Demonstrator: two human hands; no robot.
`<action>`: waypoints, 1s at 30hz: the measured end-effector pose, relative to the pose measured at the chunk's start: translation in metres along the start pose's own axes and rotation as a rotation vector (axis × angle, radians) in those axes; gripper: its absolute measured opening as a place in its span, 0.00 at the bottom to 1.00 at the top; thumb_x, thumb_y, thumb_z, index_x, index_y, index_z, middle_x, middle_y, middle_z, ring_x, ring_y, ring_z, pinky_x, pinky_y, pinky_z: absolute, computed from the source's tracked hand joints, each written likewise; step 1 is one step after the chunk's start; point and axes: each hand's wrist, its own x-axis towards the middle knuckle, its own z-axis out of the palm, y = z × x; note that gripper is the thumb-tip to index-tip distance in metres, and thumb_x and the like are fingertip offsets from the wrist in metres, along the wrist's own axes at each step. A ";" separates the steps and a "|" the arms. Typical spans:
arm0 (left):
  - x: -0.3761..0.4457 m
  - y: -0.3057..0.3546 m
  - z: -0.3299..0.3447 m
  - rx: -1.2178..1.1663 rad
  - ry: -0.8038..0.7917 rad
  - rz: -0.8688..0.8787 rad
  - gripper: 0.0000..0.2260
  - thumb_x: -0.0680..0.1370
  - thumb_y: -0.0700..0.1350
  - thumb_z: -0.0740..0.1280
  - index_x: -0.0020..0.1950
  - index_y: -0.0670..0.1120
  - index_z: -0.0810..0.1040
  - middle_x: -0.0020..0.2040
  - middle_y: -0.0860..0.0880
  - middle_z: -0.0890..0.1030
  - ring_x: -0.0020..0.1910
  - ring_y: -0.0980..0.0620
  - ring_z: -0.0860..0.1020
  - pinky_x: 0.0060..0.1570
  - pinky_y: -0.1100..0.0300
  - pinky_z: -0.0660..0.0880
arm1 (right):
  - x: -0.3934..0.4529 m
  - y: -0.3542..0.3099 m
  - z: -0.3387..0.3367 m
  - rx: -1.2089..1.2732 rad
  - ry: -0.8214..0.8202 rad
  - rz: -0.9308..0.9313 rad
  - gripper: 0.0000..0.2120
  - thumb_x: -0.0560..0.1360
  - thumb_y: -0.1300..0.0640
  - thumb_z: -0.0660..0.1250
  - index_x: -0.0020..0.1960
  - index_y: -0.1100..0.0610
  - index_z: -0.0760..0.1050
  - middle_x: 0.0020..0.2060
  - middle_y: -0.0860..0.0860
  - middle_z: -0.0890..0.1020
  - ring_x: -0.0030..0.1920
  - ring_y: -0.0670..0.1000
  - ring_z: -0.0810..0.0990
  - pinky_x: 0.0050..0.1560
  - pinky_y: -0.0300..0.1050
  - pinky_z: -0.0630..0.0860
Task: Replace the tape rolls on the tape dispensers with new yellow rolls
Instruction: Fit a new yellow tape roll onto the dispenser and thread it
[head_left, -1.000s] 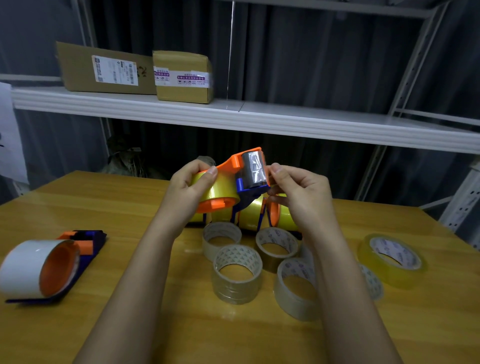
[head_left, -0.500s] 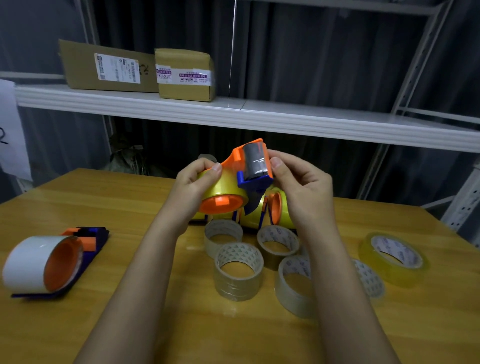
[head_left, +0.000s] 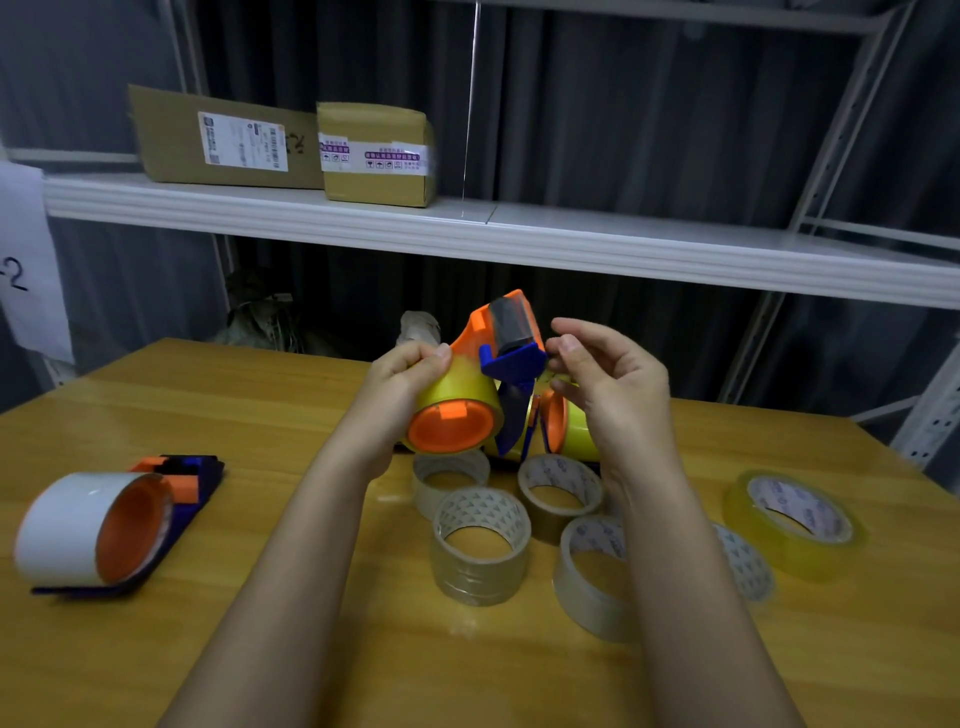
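You held one dispenser (head_left: 493, 364) up over the table (head_left: 260, 415), near centre of view. Your left hand (head_left: 400, 384) gripped its yellow roll (head_left: 452, 395), thumb and fingers curled over the top of the roll, orange hub facing you. The roll sat on the dispenser; roller and blue blade guard stood at 1 o'clock from it.

Your right hand (head_left: 613, 384) was at 3 o'clock from the dispenser, fingers curled, fingertips at the blue guard. Whether they pinched a tape end or only touched the plastic, you could not tell from this view.

Behind your right hand, a second dispenser (head_left: 566, 426) with a yellow roll rested on the table, partly hidden.

At 9 o'clock, well apart, a third dispenser (head_left: 182, 483) lay on its side carrying a white roll (head_left: 67, 525).

Loose rolls at 6 o'clock from the held dispenser: several clear rolls (head_left: 480, 545) clustered together, some touching. At 4 o'clock, a loose yellow roll (head_left: 795, 525) lay flat, apart from the cluster.

At 11 o'clock, two boxes (head_left: 291, 145) stood side by side on a shelf (head_left: 571, 244).
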 end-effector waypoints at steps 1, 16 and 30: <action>0.000 0.000 0.000 0.001 0.001 0.001 0.11 0.79 0.49 0.63 0.38 0.48 0.75 0.41 0.47 0.78 0.37 0.51 0.78 0.32 0.61 0.72 | -0.001 0.000 0.000 -0.009 -0.029 -0.006 0.08 0.79 0.61 0.64 0.51 0.51 0.80 0.47 0.50 0.84 0.47 0.44 0.82 0.45 0.37 0.79; 0.004 -0.002 -0.003 -0.074 0.007 -0.024 0.10 0.80 0.49 0.62 0.45 0.43 0.73 0.34 0.50 0.77 0.30 0.55 0.77 0.30 0.64 0.73 | -0.004 0.000 0.004 -0.008 -0.144 0.035 0.09 0.80 0.59 0.62 0.58 0.54 0.77 0.52 0.51 0.83 0.51 0.46 0.83 0.48 0.41 0.81; 0.002 0.012 -0.002 -0.041 -0.155 -0.062 0.27 0.75 0.61 0.60 0.67 0.45 0.74 0.65 0.42 0.76 0.64 0.45 0.74 0.64 0.48 0.70 | -0.005 0.017 0.015 -0.164 -0.386 0.027 0.61 0.60 0.45 0.81 0.78 0.40 0.41 0.70 0.42 0.68 0.67 0.41 0.71 0.68 0.48 0.71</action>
